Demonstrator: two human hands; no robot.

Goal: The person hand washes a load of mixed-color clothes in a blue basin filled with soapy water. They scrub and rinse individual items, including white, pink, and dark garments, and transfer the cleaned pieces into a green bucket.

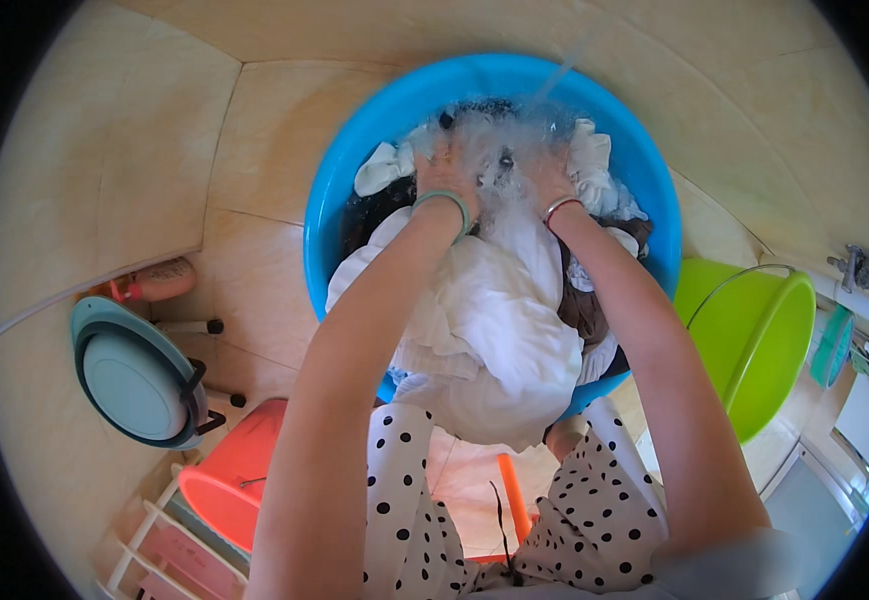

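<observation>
A large blue basin (319, 225) holds wet laundry and dark water, with a stream of water (561, 75) falling into its far side. My left hand (444, 168), with a green bangle at the wrist, reaches into the splash with its fingers stretched forward and partly under water. Beside it my right hand (548, 178), wearing a thin bracelet, is in the water too; splashing smears its fingers. White cloth (494, 320) bulges up between my forearms and hangs over the near rim. Around the hands lie smaller white pieces (590, 155) and a brown garment (582, 310).
A lime green bucket (744, 340) stands right of the basin. On the left are a coral bucket (239, 475), a grey-green folding basin (134, 385) and a white rack (144, 550). A metal tap (857, 268) sits on the right wall.
</observation>
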